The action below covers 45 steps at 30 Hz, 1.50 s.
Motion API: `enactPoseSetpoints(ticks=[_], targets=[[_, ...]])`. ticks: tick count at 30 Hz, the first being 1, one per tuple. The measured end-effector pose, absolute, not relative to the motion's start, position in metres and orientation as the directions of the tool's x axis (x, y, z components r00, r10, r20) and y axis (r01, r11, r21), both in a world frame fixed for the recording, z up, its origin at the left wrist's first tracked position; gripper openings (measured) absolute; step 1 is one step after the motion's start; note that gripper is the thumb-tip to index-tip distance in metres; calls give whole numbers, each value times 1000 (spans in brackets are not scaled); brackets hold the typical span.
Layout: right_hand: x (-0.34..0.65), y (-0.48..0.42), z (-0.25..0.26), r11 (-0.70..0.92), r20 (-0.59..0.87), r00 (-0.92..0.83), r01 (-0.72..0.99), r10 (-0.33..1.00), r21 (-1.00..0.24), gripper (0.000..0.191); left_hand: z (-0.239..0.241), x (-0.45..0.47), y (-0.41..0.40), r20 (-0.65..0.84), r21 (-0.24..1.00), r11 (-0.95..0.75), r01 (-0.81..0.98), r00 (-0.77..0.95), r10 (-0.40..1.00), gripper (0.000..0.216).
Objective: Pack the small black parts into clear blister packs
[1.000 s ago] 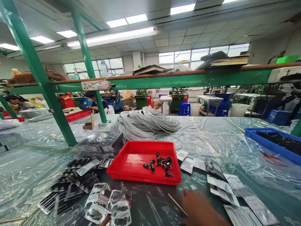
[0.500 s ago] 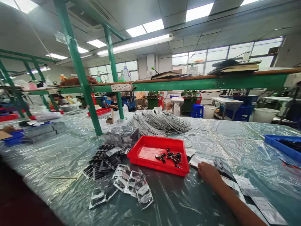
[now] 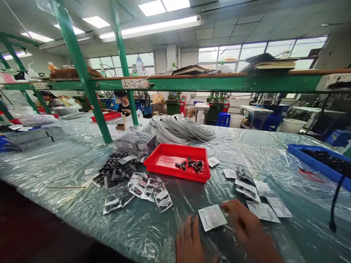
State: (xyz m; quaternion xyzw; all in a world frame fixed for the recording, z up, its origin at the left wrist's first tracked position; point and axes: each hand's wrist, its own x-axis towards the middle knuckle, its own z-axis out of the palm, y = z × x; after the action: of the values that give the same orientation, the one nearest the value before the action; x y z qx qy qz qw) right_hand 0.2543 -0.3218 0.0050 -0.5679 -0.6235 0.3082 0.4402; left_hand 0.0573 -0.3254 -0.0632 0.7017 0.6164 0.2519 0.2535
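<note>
A small flat silvery packet (image 3: 212,217) with a white label is just above the plastic-covered table in front of me. My right hand (image 3: 244,226) pinches its right edge between thumb and fingers. To the packet's lower left is my left hand (image 3: 189,239), fingers stretched out, somewhat blurred, holding nothing. Beyond them stands a red tray (image 3: 161,160) with several small black-and-metal connectors (image 3: 196,165) at its right end. Loose white-labelled packets (image 3: 263,210) lie to the right of my right hand. Filled packets (image 3: 149,188) are spread out left of the tray's front.
Stacked dark packets (image 3: 117,168) lie left of the tray, with a big coil of grey cable (image 3: 178,129) behind. A blue tray (image 3: 318,160) of black parts stands right, near a hanging black cable (image 3: 333,208). A green shelf frame (image 3: 225,84) crosses overhead. A person (image 3: 124,104) sits farther back.
My right hand has come back toward me from beside the red tray, bringing a packet. My left hand has entered view at the bottom. The camera has tilted down.
</note>
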Motion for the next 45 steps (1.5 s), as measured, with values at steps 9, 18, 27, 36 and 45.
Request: enactPoseSetpoints(ticks=[9, 18, 27, 36, 45], targets=[[208, -258, -4, 44, 40, 19, -496, 999, -867, 51, -24, 66, -279, -57, 705, -233, 670, 381, 923, 92], [183, -245, -35, 22, 35, -19, -470, 999, -882, 51, -39, 63, -279, 12, 748, -257, 611, 375, 927, 70], [183, -250, -48, 85, 86, 31, -664, 996, -743, 42, -34, 61, -280, 38, 710, -319, 628, 418, 908, 53], [185, -249, -46, 52, 43, 30, -658, 999, -751, 41, -34, 63, -282, 37, 693, -307, 652, 393, 919, 47], [186, -277, -55, -44, -97, 74, -523, 992, -851, 44, -41, 62, -283, 88, 677, -349, 648, 399, 913, 47]])
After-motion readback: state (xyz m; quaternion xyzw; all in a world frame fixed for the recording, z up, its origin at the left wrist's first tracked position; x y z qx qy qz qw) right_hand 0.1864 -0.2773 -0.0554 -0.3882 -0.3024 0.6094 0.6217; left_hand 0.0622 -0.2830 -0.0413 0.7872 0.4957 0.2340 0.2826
